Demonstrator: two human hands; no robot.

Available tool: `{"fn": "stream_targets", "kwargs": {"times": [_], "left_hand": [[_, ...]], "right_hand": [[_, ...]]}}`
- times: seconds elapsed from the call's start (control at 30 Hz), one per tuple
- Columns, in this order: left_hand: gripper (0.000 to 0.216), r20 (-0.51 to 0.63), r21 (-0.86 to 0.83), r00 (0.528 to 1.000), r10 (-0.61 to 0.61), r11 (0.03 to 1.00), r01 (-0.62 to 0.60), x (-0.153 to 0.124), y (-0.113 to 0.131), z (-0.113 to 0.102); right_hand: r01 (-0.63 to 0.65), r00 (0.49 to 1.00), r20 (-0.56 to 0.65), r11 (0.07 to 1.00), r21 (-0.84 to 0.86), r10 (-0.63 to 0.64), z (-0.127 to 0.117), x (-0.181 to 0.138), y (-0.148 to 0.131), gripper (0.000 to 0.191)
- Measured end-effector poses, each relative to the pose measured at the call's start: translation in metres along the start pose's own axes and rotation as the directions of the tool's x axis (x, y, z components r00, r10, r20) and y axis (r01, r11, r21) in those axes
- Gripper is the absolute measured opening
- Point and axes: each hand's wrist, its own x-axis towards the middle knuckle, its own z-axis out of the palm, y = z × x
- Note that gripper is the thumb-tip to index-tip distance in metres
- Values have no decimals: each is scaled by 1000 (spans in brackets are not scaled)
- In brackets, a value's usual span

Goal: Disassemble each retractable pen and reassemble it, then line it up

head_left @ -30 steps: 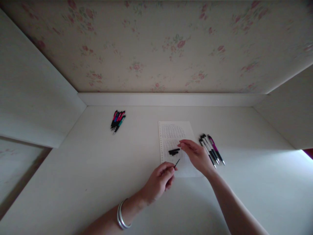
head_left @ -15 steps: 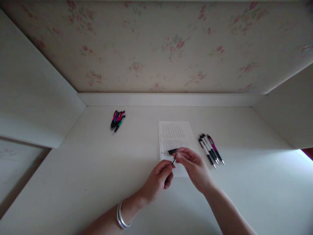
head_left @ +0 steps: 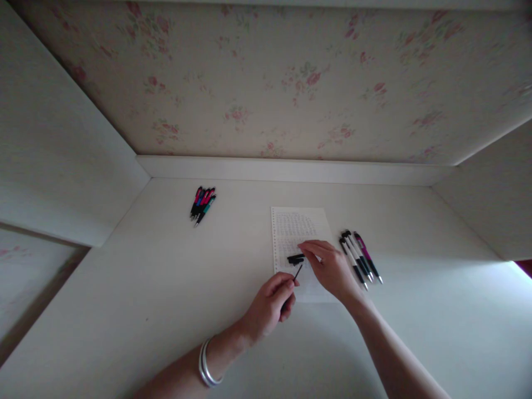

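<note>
My left hand [head_left: 272,302] is closed round a thin dark pen refill [head_left: 298,271] whose tip points up and to the right. My right hand [head_left: 328,266] rests on a sheet of written paper [head_left: 293,227], with its fingertips pinched at the right end of small black pen parts [head_left: 295,259] lying on the sheet. A few black-and-white pens and one purple pen [head_left: 359,256] lie in a row just right of my right hand.
A bundle of coloured pens [head_left: 202,202] lies at the back left of the white desk [head_left: 166,288]. Floral wallpaper rises behind the desk's back ledge [head_left: 291,169]. White side panels close in the left and right. My left wrist wears silver bangles [head_left: 206,366].
My right hand came toward the refill tip near my left hand, then went back up to the black pen parts on the paper. My left hand stayed put.
</note>
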Motion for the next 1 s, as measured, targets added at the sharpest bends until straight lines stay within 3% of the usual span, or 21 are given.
{"fn": "stream_targets", "kwargs": {"times": [0.17,0.6,0.77,0.87,0.93,1.0], "left_hand": [[32,18,-10,1000,2,1000,-2,0,0,0],[33,12,-36,1000,-1,999,2,1,-3,-1],[35,5,-32,1000,-10,999,10,-1,1,0],[36,-12,-51,1000,-10,999,10,0,2,1],[36,-22,-61,1000,-4,998,2,1,1,1],[37,-25,-61,1000,9,998,-11,2,-2,1]], "right_hand": [[95,991,111,973,-211,-73,5,0,4,24],[49,993,117,972,-231,-22,12,1,13,22],[-12,1000,-4,998,-63,11,9,1,10,22],[-196,977,-55,969,153,206,1,-3,1,22],[-359,931,57,877,319,360,-4,-10,-10,25],[-449,893,247,793,411,377,-7,-18,-23,28]]}}
